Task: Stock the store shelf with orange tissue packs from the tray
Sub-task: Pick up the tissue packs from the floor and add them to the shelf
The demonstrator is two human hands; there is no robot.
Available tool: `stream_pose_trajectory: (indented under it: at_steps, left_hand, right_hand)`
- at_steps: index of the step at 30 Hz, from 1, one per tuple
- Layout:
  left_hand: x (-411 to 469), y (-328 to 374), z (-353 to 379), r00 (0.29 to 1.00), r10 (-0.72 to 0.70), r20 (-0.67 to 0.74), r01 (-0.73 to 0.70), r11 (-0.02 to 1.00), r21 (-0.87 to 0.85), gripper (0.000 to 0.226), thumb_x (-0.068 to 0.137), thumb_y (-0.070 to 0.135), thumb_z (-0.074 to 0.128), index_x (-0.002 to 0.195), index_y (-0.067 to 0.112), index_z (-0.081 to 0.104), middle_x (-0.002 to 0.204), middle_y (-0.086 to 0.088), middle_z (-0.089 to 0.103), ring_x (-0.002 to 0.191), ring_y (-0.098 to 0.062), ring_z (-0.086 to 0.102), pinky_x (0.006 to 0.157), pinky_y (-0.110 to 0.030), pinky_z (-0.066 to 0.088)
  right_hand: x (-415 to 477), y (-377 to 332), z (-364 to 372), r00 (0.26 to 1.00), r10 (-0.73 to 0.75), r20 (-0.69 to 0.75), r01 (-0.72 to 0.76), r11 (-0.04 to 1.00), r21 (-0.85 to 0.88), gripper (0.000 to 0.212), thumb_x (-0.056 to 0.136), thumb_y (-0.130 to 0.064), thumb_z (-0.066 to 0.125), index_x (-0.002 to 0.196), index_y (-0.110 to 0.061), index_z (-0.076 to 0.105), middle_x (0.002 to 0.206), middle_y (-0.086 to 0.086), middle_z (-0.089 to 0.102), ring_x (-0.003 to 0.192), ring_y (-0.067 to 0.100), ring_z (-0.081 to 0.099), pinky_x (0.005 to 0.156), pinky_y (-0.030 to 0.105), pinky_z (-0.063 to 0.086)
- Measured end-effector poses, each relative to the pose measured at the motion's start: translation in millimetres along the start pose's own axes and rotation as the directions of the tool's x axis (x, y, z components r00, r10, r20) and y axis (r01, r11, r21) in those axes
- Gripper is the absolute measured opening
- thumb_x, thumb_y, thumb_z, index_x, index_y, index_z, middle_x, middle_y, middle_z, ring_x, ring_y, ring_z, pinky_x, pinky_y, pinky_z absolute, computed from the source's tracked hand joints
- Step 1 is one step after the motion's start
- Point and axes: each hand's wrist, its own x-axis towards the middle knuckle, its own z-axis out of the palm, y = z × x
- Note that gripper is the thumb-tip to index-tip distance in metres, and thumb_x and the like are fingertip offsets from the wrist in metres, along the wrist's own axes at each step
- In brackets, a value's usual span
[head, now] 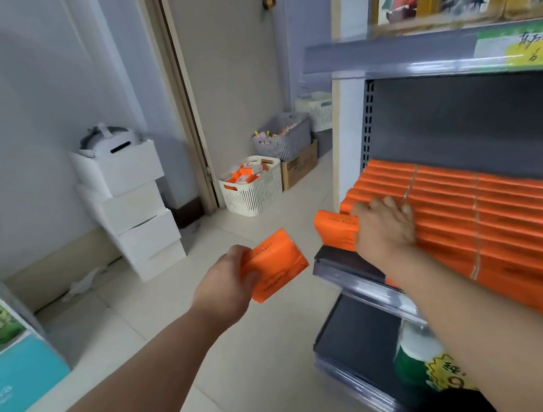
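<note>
My left hand (pixel 226 282) grips an orange tissue pack (pixel 276 267) in the air, just left of the shelf's front corner. My right hand (pixel 383 225) lies palm down on the left end of the rows of orange tissue packs (pixel 491 211) that fill the grey shelf (pixel 347 266). Its thumb side presses against one upright orange pack (pixel 335 228) standing at the shelf's left corner. Whether the fingers hold that pack is hard to tell. A white slatted tray (pixel 252 191) with more orange packs sits on the floor by the door.
A grey basket (pixel 283 136) on a cardboard box (pixel 301 164) and a white basket (pixel 316 110) stand behind the tray. Stacked white boxes (pixel 131 203) lean by the left wall. A teal carton (pixel 13 378) sits at near left. A lower shelf (pixel 353 337) holds a green-labelled item.
</note>
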Motion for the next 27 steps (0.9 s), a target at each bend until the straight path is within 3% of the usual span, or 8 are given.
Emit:
stream_pose_trajectory:
  at_steps: [6, 10, 13, 18, 24, 27]
  left_hand:
    - [33, 29, 19, 1.0, 0.016, -0.005, -0.016, 0.999, -0.049, 0.032, 0.092, 0.02, 0.053, 0.124, 0.021, 0.05, 0.112, 0.0, 0.056, 0.095, -0.017, 0.051, 0.078, -0.029, 0.04]
    - [50, 52, 34, 0.996, 0.089, -0.026, -0.089, 0.996, -0.007, 0.036, 0.088, 0.011, 0.053, 0.122, 0.025, 0.054, 0.114, -0.002, 0.054, 0.098, -0.018, 0.051, 0.08, -0.028, 0.041]
    - [62, 73, 44, 0.988, 0.153, -0.024, -0.154, 0.987, -0.036, 0.034, 0.089, 0.009, 0.053, 0.119, 0.025, 0.055, 0.113, -0.001, 0.051, 0.1, -0.019, 0.051, 0.081, -0.026, 0.041]
    - [78, 99, 60, 0.972, 0.229, 0.051, -0.229, 0.973, -0.008, 0.039, 0.089, 0.003, 0.051, 0.122, 0.022, 0.057, 0.122, -0.004, 0.047, 0.11, -0.023, 0.05, 0.088, -0.025, 0.041]
    - [85, 113, 83, 0.985, 0.144, 0.094, -0.149, 0.987, 0.051, 0.05, 0.086, -0.001, 0.051, 0.13, 0.023, 0.052, 0.133, -0.005, 0.04, 0.116, -0.025, 0.051, 0.094, -0.029, 0.045]
    - [81, 118, 95, 0.983, 0.127, 0.132, -0.133, 0.99, 0.04, 0.052, 0.089, 0.008, 0.052, 0.138, 0.02, 0.041, 0.138, -0.005, 0.039, 0.118, -0.025, 0.051, 0.095, -0.032, 0.044]
  right_hand:
    - [19, 26, -1, 0.979, 0.181, 0.09, -0.176, 0.982, -0.061, 0.048, 0.074, -0.039, 0.067, 0.117, -0.022, 0.056, 0.122, 0.002, 0.053, 0.12, 0.022, 0.038, 0.089, 0.038, 0.032]
    - [19, 40, -2, 0.984, 0.129, 0.126, -0.141, 0.986, 0.092, 0.051, 0.076, -0.045, 0.068, 0.122, -0.026, 0.055, 0.128, 0.003, 0.048, 0.127, 0.024, 0.034, 0.096, 0.041, 0.032]
    - [10, 56, -8, 0.993, 0.072, 0.093, -0.092, 0.968, 0.233, 0.042, 0.085, -0.044, 0.06, 0.124, -0.029, 0.053, 0.13, 0.003, 0.047, 0.127, 0.025, 0.036, 0.099, 0.041, 0.032]
    - [-9, 81, -13, 0.999, 0.016, 0.037, -0.022, 0.986, 0.164, 0.029, 0.094, -0.035, 0.046, 0.121, -0.026, 0.055, 0.128, 0.0, 0.051, 0.122, 0.023, 0.041, 0.096, 0.04, 0.033]
    - [-28, 92, -4, 0.991, 0.03, 0.134, -0.05, 0.988, 0.147, 0.036, 0.098, -0.038, 0.036, 0.129, -0.026, 0.048, 0.135, -0.002, 0.047, 0.127, 0.021, 0.039, 0.103, 0.043, 0.029]
    - [-32, 91, 2, 0.993, 0.034, 0.109, -0.053, 0.982, 0.181, 0.036, 0.099, -0.038, 0.032, 0.13, -0.027, 0.048, 0.135, -0.004, 0.046, 0.126, 0.019, 0.041, 0.106, 0.042, 0.028]
